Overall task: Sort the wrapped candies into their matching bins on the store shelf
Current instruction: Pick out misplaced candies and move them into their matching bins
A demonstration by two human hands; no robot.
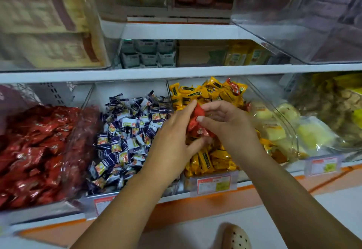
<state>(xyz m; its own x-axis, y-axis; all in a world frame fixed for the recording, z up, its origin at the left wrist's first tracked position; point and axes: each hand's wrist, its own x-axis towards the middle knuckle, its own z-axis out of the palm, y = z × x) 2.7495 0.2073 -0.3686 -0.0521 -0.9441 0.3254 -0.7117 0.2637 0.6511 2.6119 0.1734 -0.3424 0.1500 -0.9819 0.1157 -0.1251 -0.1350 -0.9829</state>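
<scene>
Two hands, left hand (172, 137) and right hand (229, 123), pinch several red candies (195, 123) above one yellow bin (193, 188); one blue bin (92, 199), one red bin (39, 209) leftward; white shelf (195, 206).

Two hands (172, 141) (231, 125), three candy bins (58, 92) (127, 90) (260, 94)

no text can be read anywhere. the middle price tag (214, 184), on the yellow bin's front, has a red header over small print, all blurred. the left price tag (102, 205) and right price tag (323, 165) are equally smeared. the yellow candies (203, 160) bear dark labels and the red candies (197, 129) a pale mark, both illegible.
</scene>
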